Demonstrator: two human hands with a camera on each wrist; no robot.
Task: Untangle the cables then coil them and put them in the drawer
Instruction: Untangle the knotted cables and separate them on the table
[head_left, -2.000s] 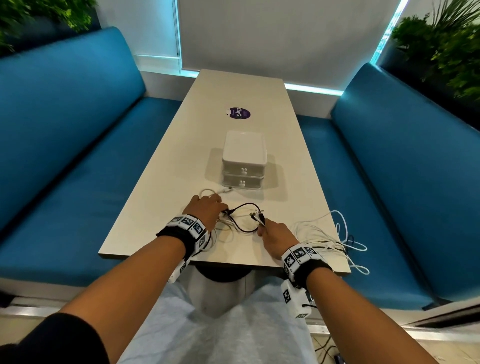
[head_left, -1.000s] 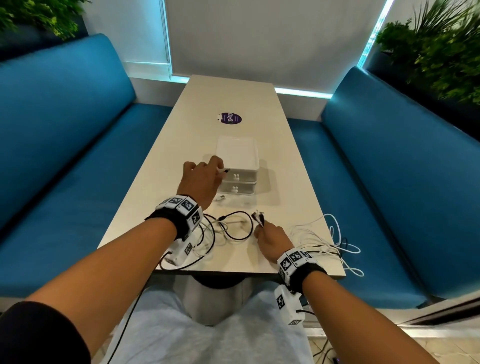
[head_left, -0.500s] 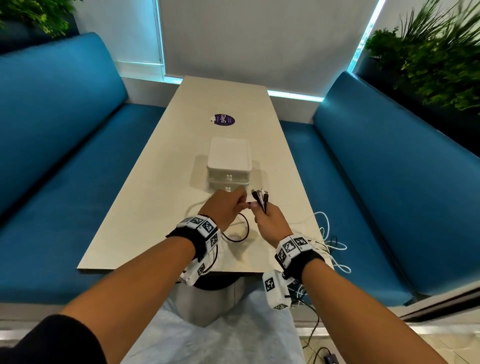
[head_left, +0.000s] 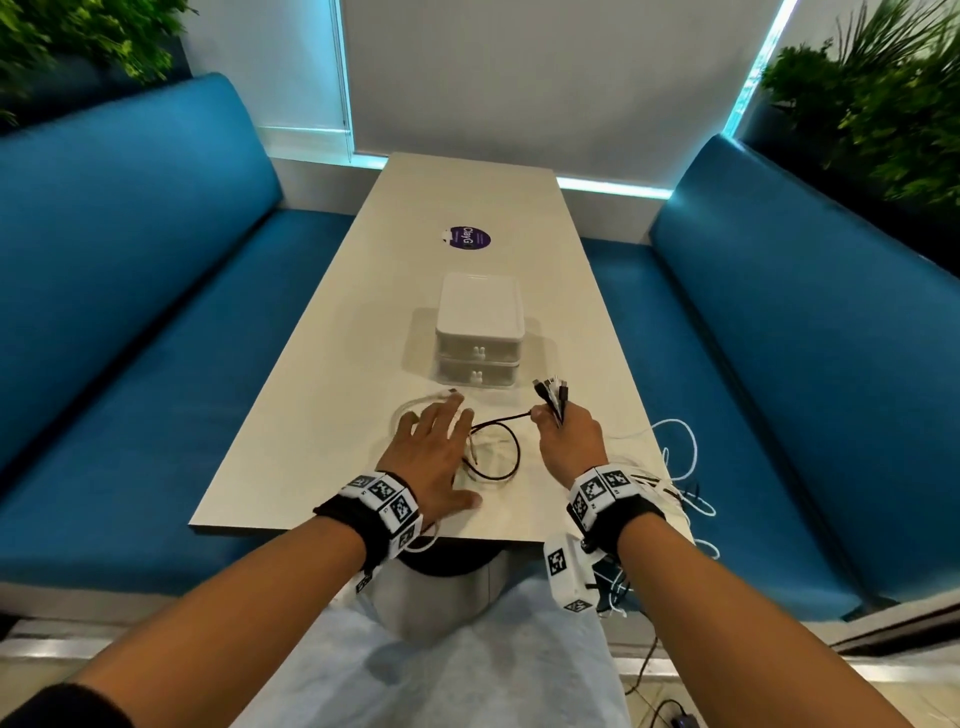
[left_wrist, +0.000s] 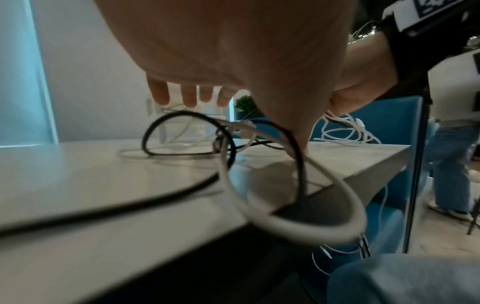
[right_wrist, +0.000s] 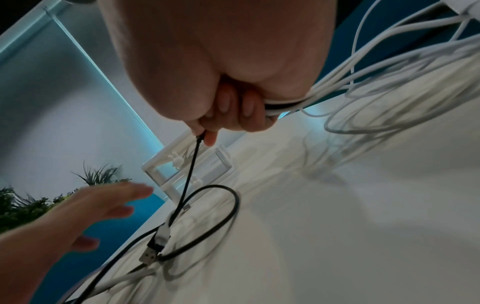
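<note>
My left hand (head_left: 435, 448) is spread flat with straight fingers (left_wrist: 189, 98) over the tangle on the table and holds nothing. A black cable (head_left: 513, 453) loops beside it, with a white cable (head_left: 415, 408) under and past the fingertips. My right hand (head_left: 566, 434) grips a bundle of cable plugs (head_left: 552, 395) that stick up from the fist, and pinches the black cable's end (right_wrist: 198, 142). A USB plug (right_wrist: 149, 255) lies in the tangle. The white two-drawer unit (head_left: 479, 332) stands just beyond both hands, both drawers closed.
More white cables (head_left: 675, 457) trail from my right hand over the table's right edge (head_left: 644, 415) toward the blue bench (head_left: 779, 364). A purple sticker (head_left: 469, 238) lies farther up the table. A blue bench also runs along the left side.
My left hand has let go of the cable near the right hand, drawn back and spread open over the tangle. The right hand still holds the plug bundle, lowered slightly.
</note>
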